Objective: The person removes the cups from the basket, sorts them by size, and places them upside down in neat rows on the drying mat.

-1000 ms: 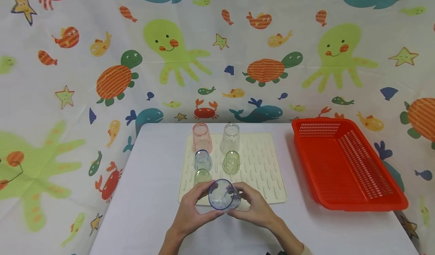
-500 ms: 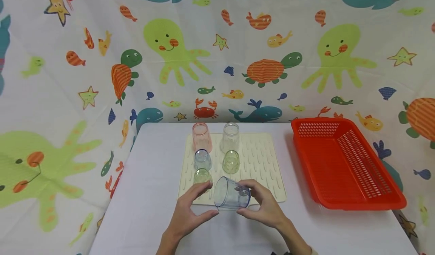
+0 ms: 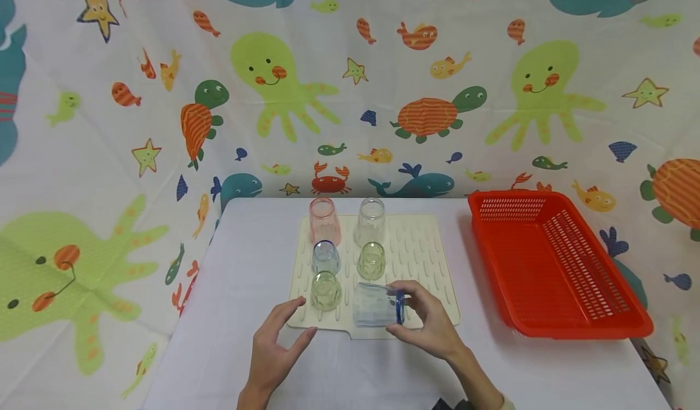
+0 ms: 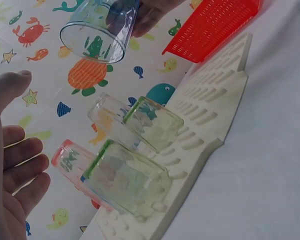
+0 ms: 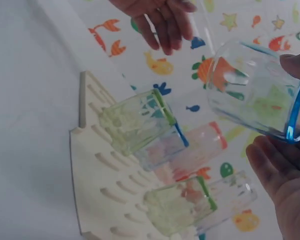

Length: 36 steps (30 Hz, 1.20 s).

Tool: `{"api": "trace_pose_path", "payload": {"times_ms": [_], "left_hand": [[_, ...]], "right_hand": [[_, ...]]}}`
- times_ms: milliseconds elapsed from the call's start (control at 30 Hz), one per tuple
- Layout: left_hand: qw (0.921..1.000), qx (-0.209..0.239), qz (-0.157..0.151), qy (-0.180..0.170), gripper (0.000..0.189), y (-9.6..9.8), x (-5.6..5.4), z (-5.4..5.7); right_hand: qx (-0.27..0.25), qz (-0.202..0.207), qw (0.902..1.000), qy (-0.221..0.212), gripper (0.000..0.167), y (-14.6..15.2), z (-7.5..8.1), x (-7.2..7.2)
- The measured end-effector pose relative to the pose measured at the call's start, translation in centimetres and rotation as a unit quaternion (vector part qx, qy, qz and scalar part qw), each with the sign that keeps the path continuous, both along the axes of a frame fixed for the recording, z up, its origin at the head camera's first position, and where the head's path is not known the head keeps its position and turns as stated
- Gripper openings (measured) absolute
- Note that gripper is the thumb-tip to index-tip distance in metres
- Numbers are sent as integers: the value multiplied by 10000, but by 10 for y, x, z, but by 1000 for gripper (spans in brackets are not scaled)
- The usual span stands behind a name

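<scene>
My right hand point(image 3: 429, 322) grips a bluish drinking glass point(image 3: 373, 305) near its thick blue base, thumb below and fingers above. The glass is held sideways over the mat's front part, its open rim point(image 4: 91, 43) facing the left hand. My left hand point(image 3: 273, 340) holds nothing, its thumb and fingers spread apart, left of a small green glass point(image 3: 326, 291). Behind that stands a small blue glass point(image 3: 325, 258), with a second green glass point(image 3: 372, 262) to its right. A tall pink glass point(image 3: 325, 222) and a tall clear glass point(image 3: 371, 223) are at the back.
The glasses stand on a cream ridged drying mat point(image 3: 421, 252), on a white-covered table point(image 3: 246, 264). A red plastic basket point(image 3: 552, 270) sits to the right. Behind hangs a curtain point(image 3: 350, 112) printed with sea animals.
Both hands held the glass one second ago. The left hand has let go and drawn away to the left. In the right hand, the glass has turned further sideways and shifted slightly right.
</scene>
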<state>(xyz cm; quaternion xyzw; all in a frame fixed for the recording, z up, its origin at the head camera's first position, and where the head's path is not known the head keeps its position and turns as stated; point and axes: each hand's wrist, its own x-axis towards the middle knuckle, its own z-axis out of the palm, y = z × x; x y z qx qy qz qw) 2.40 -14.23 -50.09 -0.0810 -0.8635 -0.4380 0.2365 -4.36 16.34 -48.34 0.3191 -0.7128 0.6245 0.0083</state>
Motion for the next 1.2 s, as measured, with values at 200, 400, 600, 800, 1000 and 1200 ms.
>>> {"api": "trace_pose_path", "payload": {"times_ms": [200, 400, 600, 800, 1000, 1200], "left_hand": [[9991, -302, 284, -75, 56, -12, -1, -17], [9970, -587, 478, -173, 60, -15, -3, -36], [9932, -826, 687, -437, 64, -16, -3, -50], [9899, -911, 904, -600, 67, -16, -4, -60], [9875, -1021, 1017, -638, 68, -13, -3, -69], [9847, -1114, 1111, -746, 69, -10, -2, -74]], "right_hand": [[7, -230, 9997, 53, 65, -5, -8, -6], [334, -703, 9969, -67, 67, -12, -17, -10], [531, -1020, 9932, -155, 66, -19, -1, -8], [497, -1143, 9919, -259, 64, -24, 9, -5], [547, -1352, 9890, -264, 64, -26, -2, -7], [878, -1706, 9812, -213, 68, -28, -36, -14]]}}
